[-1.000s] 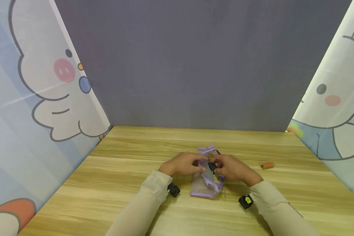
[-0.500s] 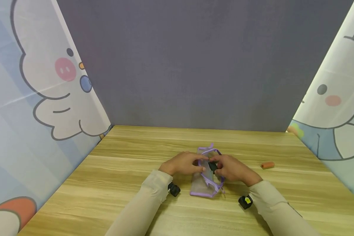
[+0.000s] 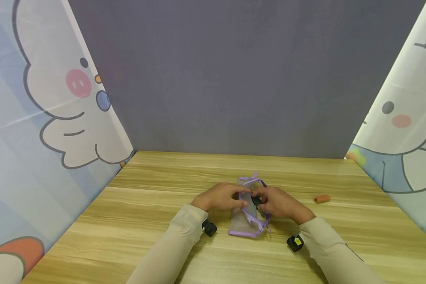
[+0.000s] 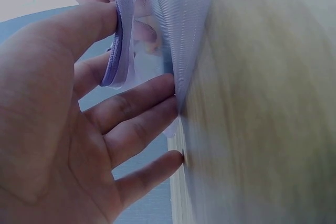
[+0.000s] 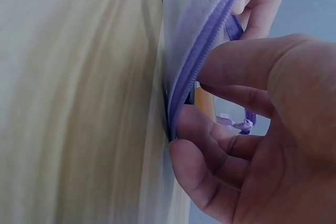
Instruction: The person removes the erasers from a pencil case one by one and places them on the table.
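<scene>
A mesh zipper pouch (image 3: 242, 225) with purple trim lies on the table, its mouth spread apart. On its left side my left hand (image 3: 221, 196) pinches the zippered rim between thumb and index finger, the other fingers stretched along the mesh in the left wrist view. My right hand (image 3: 278, 202) is at the mouth from the right, thumb and fingers around a small dark object (image 3: 256, 200). An orange part (image 5: 205, 102) of it shows behind the zipper edge (image 5: 210, 35) in the right wrist view. My fingers and the mesh hide the rest, so I cannot tell its kind.
A short orange-brown cylinder (image 3: 322, 198) lies on the wooden table (image 3: 156, 221) to the right of the pouch. A grey panel (image 3: 234, 79) rises at the back edge. Cartoon-printed curtains (image 3: 74, 130) stand at both sides.
The yellow-orange part of the dark object, plain one second ago, is now mostly covered by my right index finger. My left hand keeps its place on the pouch rim.
</scene>
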`<state>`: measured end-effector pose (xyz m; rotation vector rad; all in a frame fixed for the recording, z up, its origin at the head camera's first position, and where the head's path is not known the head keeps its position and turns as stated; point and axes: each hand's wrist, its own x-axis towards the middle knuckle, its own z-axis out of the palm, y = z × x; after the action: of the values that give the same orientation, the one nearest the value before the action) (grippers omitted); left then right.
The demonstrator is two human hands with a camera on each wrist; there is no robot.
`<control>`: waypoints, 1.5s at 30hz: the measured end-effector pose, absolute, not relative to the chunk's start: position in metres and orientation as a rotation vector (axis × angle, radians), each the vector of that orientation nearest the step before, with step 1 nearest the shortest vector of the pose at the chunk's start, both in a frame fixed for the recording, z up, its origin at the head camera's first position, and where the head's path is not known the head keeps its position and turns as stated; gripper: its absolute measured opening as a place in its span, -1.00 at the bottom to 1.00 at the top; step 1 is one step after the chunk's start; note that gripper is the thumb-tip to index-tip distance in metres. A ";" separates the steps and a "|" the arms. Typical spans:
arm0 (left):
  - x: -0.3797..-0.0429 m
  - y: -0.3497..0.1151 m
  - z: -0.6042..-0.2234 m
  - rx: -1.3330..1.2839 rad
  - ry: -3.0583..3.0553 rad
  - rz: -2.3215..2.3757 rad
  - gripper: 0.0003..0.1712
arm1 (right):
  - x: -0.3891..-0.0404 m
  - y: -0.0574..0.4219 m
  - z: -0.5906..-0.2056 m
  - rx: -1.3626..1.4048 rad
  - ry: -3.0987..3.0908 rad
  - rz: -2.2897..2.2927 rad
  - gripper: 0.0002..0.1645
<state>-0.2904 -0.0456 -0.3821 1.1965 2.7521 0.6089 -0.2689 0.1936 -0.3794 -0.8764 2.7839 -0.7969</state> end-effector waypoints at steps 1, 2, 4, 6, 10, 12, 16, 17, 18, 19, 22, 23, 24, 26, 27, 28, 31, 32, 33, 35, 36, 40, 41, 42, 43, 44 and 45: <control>-0.290 -0.045 -0.382 1.197 2.753 0.606 -0.45 | -0.269 0.194 -0.380 -0.881 2.781 -0.789 -0.52; -0.290 -0.045 -0.382 1.200 2.754 0.603 -0.45 | -0.269 0.194 -0.380 -0.891 2.779 -0.777 -0.51; -0.290 -0.045 -0.382 1.203 2.753 0.602 -0.44 | -0.269 0.193 -0.380 -0.905 2.777 -0.753 -0.50; -0.289 -0.045 -0.381 1.202 2.753 0.605 -0.44 | -0.270 0.193 -0.380 -0.929 2.775 -0.732 -0.49; -0.290 -0.044 -0.382 1.203 2.757 0.603 -0.44 | -0.270 0.193 -0.380 -0.965 2.771 -0.714 -0.48; -0.290 -0.044 -0.382 1.200 2.759 0.599 -0.44 | -0.270 0.194 -0.379 -0.983 2.765 -0.700 -0.47; -0.290 -0.045 -0.381 1.187 2.760 0.592 -0.44 | -0.270 0.194 -0.378 -1.013 2.758 -0.660 -0.45; -0.290 -0.044 -0.381 1.184 2.759 0.591 -0.43 | -0.270 0.194 -0.377 -1.013 2.754 -0.656 -0.44; -0.290 -0.044 -0.381 1.182 2.757 0.591 -0.43 | -0.270 0.195 -0.377 -1.012 2.752 -0.652 -0.43; -0.290 -0.044 -0.381 1.181 2.756 0.591 -0.43 | -0.270 0.195 -0.377 -1.012 2.748 -0.651 -0.43; -0.290 -0.044 -0.381 1.182 2.752 0.595 -0.44 | -0.269 0.195 -0.376 -0.992 2.739 -0.656 -0.43; -0.290 -0.044 -0.381 1.184 2.752 0.598 -0.44 | -0.269 0.195 -0.376 -0.985 2.738 -0.659 -0.43; -0.290 -0.044 -0.381 1.187 2.753 0.598 -0.44 | -0.269 0.195 -0.376 -0.978 2.740 -0.660 -0.43; -0.291 -0.044 -0.382 1.187 2.755 0.597 -0.44 | -0.269 0.195 -0.377 -0.960 2.745 -0.664 -0.44; -0.291 -0.044 -0.382 1.186 2.755 0.596 -0.44 | -0.269 0.195 -0.377 -0.952 2.746 -0.671 -0.45; -0.291 -0.044 -0.383 1.185 2.756 0.597 -0.44 | -0.269 0.195 -0.378 -0.942 2.748 -0.677 -0.46; -0.292 -0.044 -0.384 1.182 2.759 0.594 -0.44 | -0.268 0.195 -0.377 -0.935 2.742 -0.707 -0.50; -0.292 -0.044 -0.384 1.184 2.759 0.592 -0.44 | -0.268 0.195 -0.377 -0.931 2.738 -0.715 -0.52; -0.292 -0.044 -0.384 1.183 2.760 0.593 -0.44 | -0.268 0.195 -0.376 -0.926 2.734 -0.724 -0.54; -0.292 -0.044 -0.384 1.181 2.759 0.597 -0.44 | -0.268 0.196 -0.375 -0.926 2.726 -0.731 -0.56; -0.291 -0.044 -0.383 1.179 2.759 0.597 -0.44 | -0.267 0.196 -0.374 -0.921 2.725 -0.730 -0.56; -0.290 -0.044 -0.382 1.175 2.755 0.605 -0.44 | -0.266 0.199 -0.372 -0.922 2.725 -0.725 -0.56; -0.290 -0.044 -0.382 1.177 2.756 0.604 -0.44 | -0.265 0.199 -0.372 -0.924 2.730 -0.720 -0.56; -0.290 -0.044 -0.382 1.179 2.757 0.601 -0.44 | -0.265 0.199 -0.372 -0.925 2.733 -0.717 -0.55; -0.290 -0.044 -0.382 1.182 2.759 0.597 -0.44 | -0.265 0.200 -0.372 -0.927 2.735 -0.713 -0.54; -0.290 -0.044 -0.382 1.185 2.762 0.589 -0.43 | -0.265 0.199 -0.372 -0.928 2.735 -0.710 -0.52; -0.290 -0.044 -0.382 1.188 2.764 0.581 -0.43 | -0.264 0.199 -0.372 -0.926 2.734 -0.708 -0.50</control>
<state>-0.2895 -0.0438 -0.3823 1.1883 2.7644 0.5807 -0.2644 0.1993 -0.3718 -0.9261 2.7336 -0.7081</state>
